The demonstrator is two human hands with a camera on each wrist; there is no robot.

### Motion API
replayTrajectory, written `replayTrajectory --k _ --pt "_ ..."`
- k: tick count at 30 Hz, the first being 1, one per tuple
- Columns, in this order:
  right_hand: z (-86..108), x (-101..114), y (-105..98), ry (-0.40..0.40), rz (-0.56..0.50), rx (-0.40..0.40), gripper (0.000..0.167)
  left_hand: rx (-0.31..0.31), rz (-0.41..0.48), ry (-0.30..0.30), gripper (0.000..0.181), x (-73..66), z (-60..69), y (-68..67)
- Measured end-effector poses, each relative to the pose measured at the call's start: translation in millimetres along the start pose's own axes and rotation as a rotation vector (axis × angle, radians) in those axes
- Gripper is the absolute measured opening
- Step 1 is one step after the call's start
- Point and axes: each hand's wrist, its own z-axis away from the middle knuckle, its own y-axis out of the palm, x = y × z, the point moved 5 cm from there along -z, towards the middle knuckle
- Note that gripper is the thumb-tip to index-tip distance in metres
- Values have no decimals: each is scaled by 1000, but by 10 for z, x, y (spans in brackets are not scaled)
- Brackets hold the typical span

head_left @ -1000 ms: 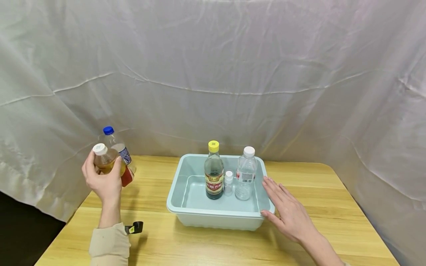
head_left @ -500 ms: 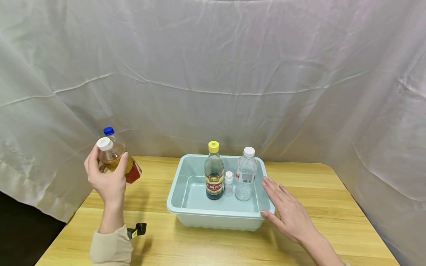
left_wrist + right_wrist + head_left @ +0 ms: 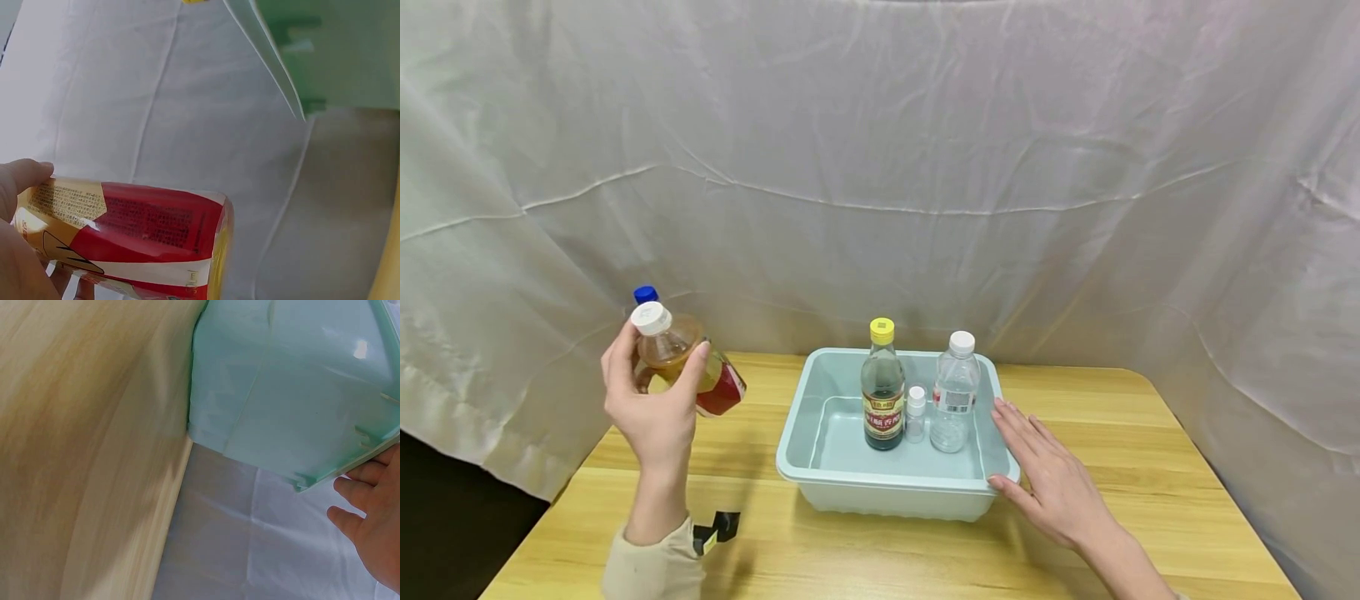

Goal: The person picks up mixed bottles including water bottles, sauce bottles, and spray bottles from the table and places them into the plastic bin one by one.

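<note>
My left hand grips a drink bottle with a white cap, amber contents and a red and yellow label. The bottle is held tilted above the table's left side, its base toward the tub; the left wrist view shows its label close up. Behind it a blue-capped bottle is mostly hidden. My right hand rests its extended fingers on the right rim of a pale blue plastic tub. In the right wrist view the fingers touch the outer rim of the tub.
Inside the tub stand a yellow-capped vinegar bottle, a small clear bottle with a white cap and a larger clear plastic bottle. Grey cloth hangs behind and beside the wooden table.
My left hand has carried the amber drink bottle rightward and slightly up, tilting it further and covering more of the blue-capped bottle. The right hand and the tub have stayed in place.
</note>
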Motion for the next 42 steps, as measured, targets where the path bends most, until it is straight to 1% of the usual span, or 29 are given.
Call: replayTrajectory --k 5,8,14,19,23,27,33,36,40,42 --pt "0 3 -2 5 -2 6 74 49 60 18 71 -144 71 69" --pt "-1 4 -4 6 0 8 74 71 102 18 72 -207 118 112" --pt "-1 -1 1 -2 -2 -8 73 151 164 46 71 -301 215 185" --pt "2 -6 6 -21 3 -37 72 206 213 40 69 -370 291 242" --pt "3 -5 8 -11 4 -23 72 255 231 32 69 -417 352 293" --pt "5 -4 7 3 3 0 73 298 251 33 68 -442 422 342" --pt "3 -3 2 6 12 5 73 365 285 19 69 -450 550 451" --pt "4 -8 5 12 7 9 73 409 271 11 71 -453 628 517" --pt "10 -12 8 28 0 19 74 468 240 16 77 -450 741 604" --pt "16 -16 10 37 -3 24 75 494 239 15 79 -437 795 646"
